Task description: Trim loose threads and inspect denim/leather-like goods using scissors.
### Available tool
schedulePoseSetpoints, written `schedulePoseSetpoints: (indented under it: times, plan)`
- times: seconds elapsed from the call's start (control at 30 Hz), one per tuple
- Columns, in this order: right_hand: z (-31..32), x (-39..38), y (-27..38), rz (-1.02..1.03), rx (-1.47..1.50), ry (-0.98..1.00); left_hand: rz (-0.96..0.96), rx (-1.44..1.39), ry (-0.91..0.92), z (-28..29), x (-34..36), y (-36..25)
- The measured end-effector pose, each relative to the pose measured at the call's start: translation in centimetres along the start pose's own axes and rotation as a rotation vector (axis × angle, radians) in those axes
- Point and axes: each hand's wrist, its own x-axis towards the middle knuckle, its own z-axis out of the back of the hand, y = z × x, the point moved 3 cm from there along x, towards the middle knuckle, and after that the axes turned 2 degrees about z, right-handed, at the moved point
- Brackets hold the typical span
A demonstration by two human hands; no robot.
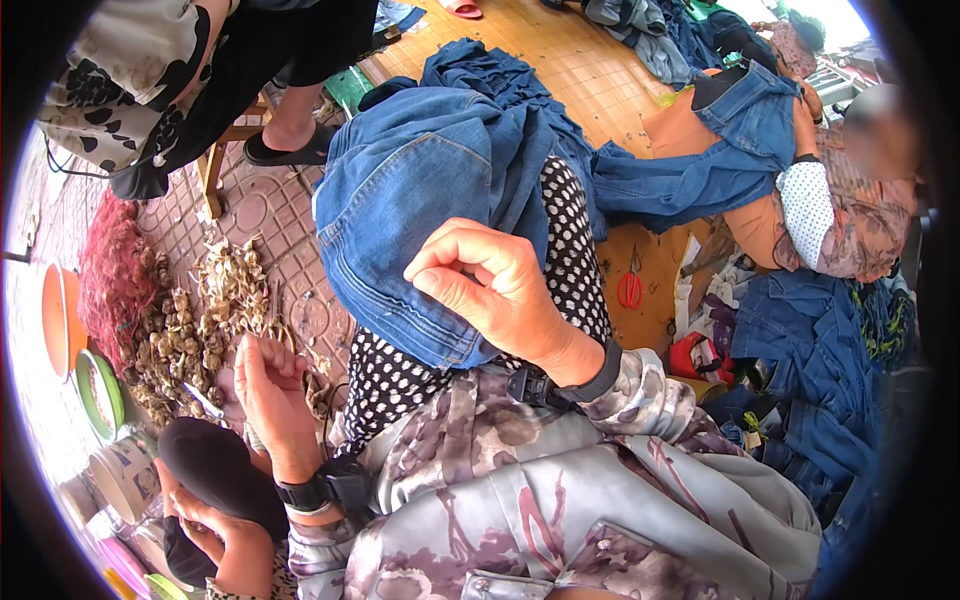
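The denim garment (400,200) lies bunched across the lap, below the right hand (485,290) and spreading to its left and beyond it. That hand is drawn into a pinch, thumb and forefinger nearly meeting (whether something thin sits between them, I cannot tell). The left hand (275,405), nearer the body and off to the left of the denim, is loosely curled, its fingers half bent; what it holds, if anything, I cannot make out. Past the left hand, a heap of dried bulbs (180,345) covers the paving. Red-handled scissors (630,288) rest well to the right of the right hand.
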Motion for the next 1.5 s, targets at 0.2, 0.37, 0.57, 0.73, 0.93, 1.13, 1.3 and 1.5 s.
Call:
schedulePoseSetpoints:
  times: [0.2, 0.37, 0.57, 0.73, 0.93, 1.13, 1.3, 1.5]
  plan:
    - [0.3, -0.3, 0.1, -0.040, 0.089, -0.031, 0.186, 0.453, 0.049, -5.4, -2.0, 0.6]
    - [-0.2, -0.3, 1.4, 0.059, -0.091, 0.011, 0.338, 0.115, 0.287, -7.8, -0.9, 2.5]
    - [-0.9, -0.6, 2.1, 0.319, -0.375, -0.015, 0.368, -0.059, 0.324, -9.5, -1.4, 2.2]
    - [-1.6, -0.8, 3.2, 0.534, -0.794, 0.036, 0.379, -0.144, 0.282, -9.6, -1.8, 2.2]
    - [-2.0, -0.6, 2.7, 0.486, -0.714, 0.007, 0.399, -0.142, 0.319, -10.1, -2.3, 2.2]
    - [1.4, -0.8, 2.5, 0.137, -0.274, -0.100, 0.430, -0.171, 0.285, -11.0, -2.8, 2.5]
    - [2.2, -1.6, 2.7, 0.169, -0.319, -0.134, 0.458, -0.130, 0.278, -11.6, -2.8, 3.3]
    - [1.5, -1.7, 2.2, 0.338, -0.463, -0.113, 0.432, -0.103, 0.308, -11.1, -2.4, 4.0]
